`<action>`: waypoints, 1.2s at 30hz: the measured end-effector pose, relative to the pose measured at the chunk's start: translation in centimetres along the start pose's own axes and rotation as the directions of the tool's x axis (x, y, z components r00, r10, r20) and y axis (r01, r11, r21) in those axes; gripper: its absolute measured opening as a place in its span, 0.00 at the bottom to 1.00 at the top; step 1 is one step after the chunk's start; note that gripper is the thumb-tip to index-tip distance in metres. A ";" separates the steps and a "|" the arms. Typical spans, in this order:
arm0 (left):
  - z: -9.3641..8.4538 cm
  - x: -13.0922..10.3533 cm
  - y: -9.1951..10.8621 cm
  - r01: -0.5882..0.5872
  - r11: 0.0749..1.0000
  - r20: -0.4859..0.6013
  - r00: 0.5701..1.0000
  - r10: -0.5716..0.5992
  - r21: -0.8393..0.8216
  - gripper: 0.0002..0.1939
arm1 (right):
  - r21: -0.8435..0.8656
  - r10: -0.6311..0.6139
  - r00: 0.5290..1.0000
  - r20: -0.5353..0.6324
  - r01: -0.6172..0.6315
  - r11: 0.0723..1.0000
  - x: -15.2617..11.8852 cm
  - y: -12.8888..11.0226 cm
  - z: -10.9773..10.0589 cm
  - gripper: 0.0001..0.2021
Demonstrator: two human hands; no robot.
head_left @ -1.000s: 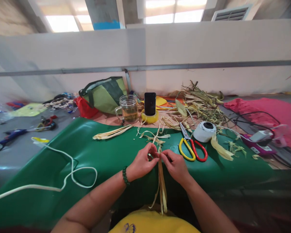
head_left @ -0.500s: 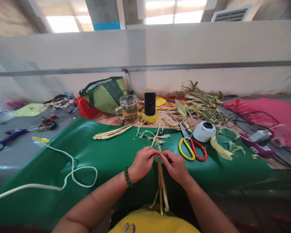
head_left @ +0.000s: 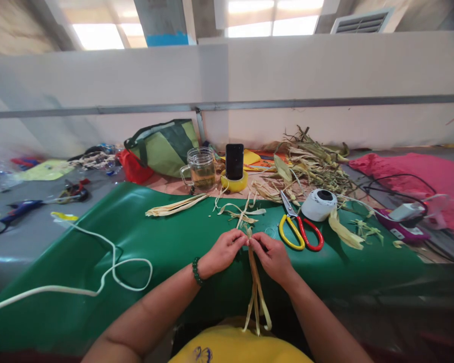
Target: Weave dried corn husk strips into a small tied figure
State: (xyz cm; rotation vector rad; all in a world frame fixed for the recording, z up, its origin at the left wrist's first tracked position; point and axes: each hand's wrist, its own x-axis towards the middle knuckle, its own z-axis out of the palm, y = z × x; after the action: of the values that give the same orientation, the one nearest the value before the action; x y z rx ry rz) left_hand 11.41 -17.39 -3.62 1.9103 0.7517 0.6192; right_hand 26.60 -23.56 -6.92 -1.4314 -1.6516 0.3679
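Note:
Pale dried corn husk strips (head_left: 255, 290) hang in a narrow bundle from between my fingertips toward my lap. My left hand (head_left: 226, 250) pinches the top of the bundle from the left, fingers closed. From the right, my right hand (head_left: 271, 256) pinches the same spot, thumb and forefinger together. The two sets of fingertips meet, hiding the exact place they grip. Just beyond my hands, loose husk strips (head_left: 244, 212) lie on the green mat (head_left: 166, 242). Scissors (head_left: 300, 229) with one yellow and one red handle rest to the right of my right hand.
A white spool (head_left: 318, 205) stands beyond the scissors, near a heap of dried husks (head_left: 314, 156). A phone (head_left: 234, 161) leans upright in a yellow tape roll (head_left: 234, 184) beside a glass mug (head_left: 200, 169). A white cord (head_left: 115, 252) loops across the mat's left side.
The hanging strips have swung slightly to the right, and their lower ends have spread. My left hand has shifted a little to the left; both hands keep their pinch.

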 end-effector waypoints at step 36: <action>-2.0 -1.6 0.7 -0.171 0.984 -0.057 0.983 0.174 0.047 0.16 | -0.348 -0.004 0.997 -0.080 -0.024 0.937 -0.3 2.5 -1.4 0.16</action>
State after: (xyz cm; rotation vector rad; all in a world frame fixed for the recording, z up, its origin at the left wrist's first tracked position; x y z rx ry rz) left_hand 9.05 -17.58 -2.35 2.0171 0.6459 0.7774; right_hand 29.24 -23.53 -8.01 -1.6916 -1.7031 0.0184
